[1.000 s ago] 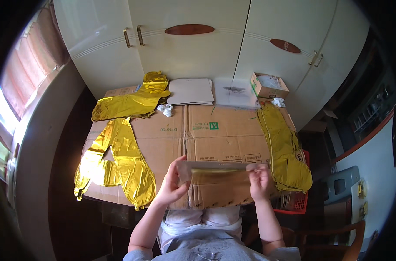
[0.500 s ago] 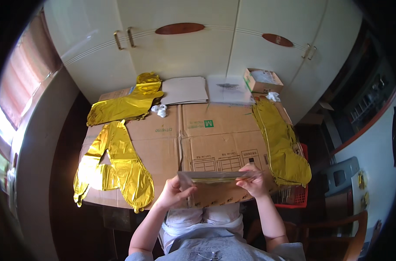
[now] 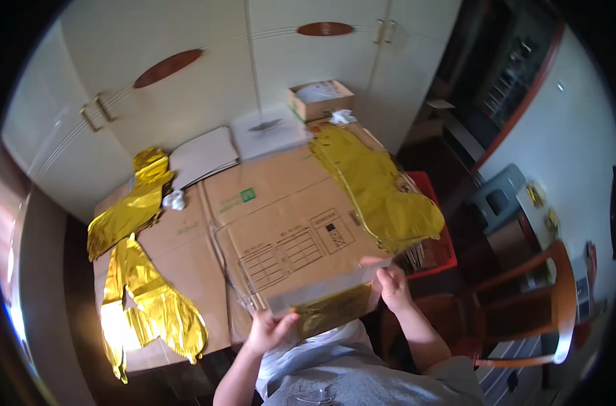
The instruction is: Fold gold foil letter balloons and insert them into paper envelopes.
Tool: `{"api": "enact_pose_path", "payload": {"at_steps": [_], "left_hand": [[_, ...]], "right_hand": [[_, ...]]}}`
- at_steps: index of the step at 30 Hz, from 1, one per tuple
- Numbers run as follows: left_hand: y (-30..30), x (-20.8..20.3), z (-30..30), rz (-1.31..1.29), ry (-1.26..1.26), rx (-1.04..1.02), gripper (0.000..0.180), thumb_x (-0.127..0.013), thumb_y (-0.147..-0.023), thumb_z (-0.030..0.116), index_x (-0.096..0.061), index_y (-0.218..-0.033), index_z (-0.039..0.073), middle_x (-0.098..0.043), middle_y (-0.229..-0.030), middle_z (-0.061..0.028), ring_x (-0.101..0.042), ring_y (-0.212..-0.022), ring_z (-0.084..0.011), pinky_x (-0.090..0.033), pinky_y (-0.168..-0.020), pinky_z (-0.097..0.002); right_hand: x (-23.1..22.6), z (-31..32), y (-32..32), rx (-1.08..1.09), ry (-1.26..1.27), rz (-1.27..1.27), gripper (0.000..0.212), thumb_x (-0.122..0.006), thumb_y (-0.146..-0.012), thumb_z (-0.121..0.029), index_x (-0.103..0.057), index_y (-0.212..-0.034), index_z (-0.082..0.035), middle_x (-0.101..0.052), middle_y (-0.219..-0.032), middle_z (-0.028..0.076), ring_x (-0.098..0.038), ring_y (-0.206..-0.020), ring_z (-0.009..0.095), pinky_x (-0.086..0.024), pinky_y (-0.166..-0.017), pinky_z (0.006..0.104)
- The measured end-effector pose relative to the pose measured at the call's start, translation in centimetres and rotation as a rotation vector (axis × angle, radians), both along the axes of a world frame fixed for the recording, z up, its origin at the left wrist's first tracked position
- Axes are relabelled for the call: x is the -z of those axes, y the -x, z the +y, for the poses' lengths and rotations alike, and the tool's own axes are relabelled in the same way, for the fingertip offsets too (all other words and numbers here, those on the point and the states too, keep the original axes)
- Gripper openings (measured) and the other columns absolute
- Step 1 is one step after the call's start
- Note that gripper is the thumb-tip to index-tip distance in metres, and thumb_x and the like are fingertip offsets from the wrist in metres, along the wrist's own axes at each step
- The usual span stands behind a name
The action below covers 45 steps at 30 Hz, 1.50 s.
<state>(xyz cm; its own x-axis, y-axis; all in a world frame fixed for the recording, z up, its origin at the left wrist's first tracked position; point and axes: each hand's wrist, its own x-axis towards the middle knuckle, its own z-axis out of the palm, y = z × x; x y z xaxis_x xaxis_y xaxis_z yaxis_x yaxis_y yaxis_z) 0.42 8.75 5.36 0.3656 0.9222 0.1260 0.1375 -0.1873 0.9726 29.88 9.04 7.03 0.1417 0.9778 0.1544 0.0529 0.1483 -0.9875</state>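
Note:
Between my hands is a clear plastic packet point(image 3: 335, 312) with flat gold foil inside and a pale strip along its upper edge. My left hand point(image 3: 267, 330) grips its left end, thumb on top. My right hand point(image 3: 392, 287) pinches the right end. The packet is held tilted above the front edge of a cardboard-covered table point(image 3: 193, 250), close to my lap. Flat gold foil balloons lie around it: a pile point(image 3: 375, 189) on the right, a shiny one point(image 3: 160, 304) at the front left, and others point(image 3: 129, 210) behind that.
Along the back are a stack of grey cards point(image 3: 203, 155), clear plastic sheets point(image 3: 271, 135) and a small open carton point(image 3: 321, 101). Crumpled white bits point(image 3: 175, 199) lie near the foil. A red basket point(image 3: 444, 254) and a wooden chair point(image 3: 517, 318) stand at the right.
My view has swung to the right. The packet has tipped, its right end now higher, showing more gold foil. Both hands keep hold of its ends.

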Motion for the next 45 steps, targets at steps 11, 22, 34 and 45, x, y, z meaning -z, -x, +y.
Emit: {"api": "enact_pose_path", "payload": {"at_steps": [11, 22, 34, 45], "left_hand": [[-13.7, 4.5, -2.2, 0.492, -0.885, 0.439, 0.057, -0.063, -0.079, 0.024, -0.053, -0.133, 0.011, -0.057, -0.13, -0.0119, -0.061, -0.112, -0.024, -0.054, -0.083, -0.0333], [-10.0, 7.6, -2.7, 0.504, -0.513, 0.44, 0.04, -0.066, -0.085, 0.028, -0.061, -0.119, 0.006, -0.058, -0.126, -0.0131, -0.055, -0.118, -0.0285, -0.047, -0.097, -0.0376], [-7.8, 8.8, -3.5, 0.462, -0.421, 0.33, 0.037, -0.069, -0.079, 0.016, -0.062, -0.113, 0.005, -0.062, -0.118, -0.0132, -0.059, -0.111, -0.0297, -0.049, -0.092, -0.039], [-5.7, 7.8, -4.9, -0.072, 0.297, 0.426, 0.043, -0.071, -0.087, 0.033, -0.058, -0.116, 0.003, -0.066, -0.098, -0.0051, -0.057, -0.078, -0.0101, -0.049, -0.069, -0.0263]], "right_hand": [[2.7, -11.0, -4.7, 0.08, 0.585, 0.25, 0.028, -0.047, -0.09, -0.006, -0.051, -0.117, -0.005, -0.056, -0.077, -0.001, -0.046, -0.056, 0.005, -0.035, -0.048, 0.0193], [11.3, -0.8, -29.1, 0.595, 0.307, -1.42, 0.023, -0.052, -0.086, -0.015, -0.055, -0.108, -0.011, -0.066, -0.074, 0.019, -0.064, -0.066, 0.04, -0.052, -0.061, 0.0527], [29.8, 3.8, -28.2, 0.429, 0.738, -1.542, 0.022, -0.053, -0.086, -0.023, -0.071, -0.088, -0.012, -0.071, -0.087, 0.014, -0.07, -0.081, 0.031, -0.055, -0.069, 0.0445], [8.8, -5.8, 5.7, -0.693, 0.047, 0.36, 0.035, -0.045, -0.101, -0.028, -0.058, -0.081, -0.002, -0.054, -0.072, 0.003, -0.05, -0.068, 0.012, -0.041, -0.064, 0.0266]]}}
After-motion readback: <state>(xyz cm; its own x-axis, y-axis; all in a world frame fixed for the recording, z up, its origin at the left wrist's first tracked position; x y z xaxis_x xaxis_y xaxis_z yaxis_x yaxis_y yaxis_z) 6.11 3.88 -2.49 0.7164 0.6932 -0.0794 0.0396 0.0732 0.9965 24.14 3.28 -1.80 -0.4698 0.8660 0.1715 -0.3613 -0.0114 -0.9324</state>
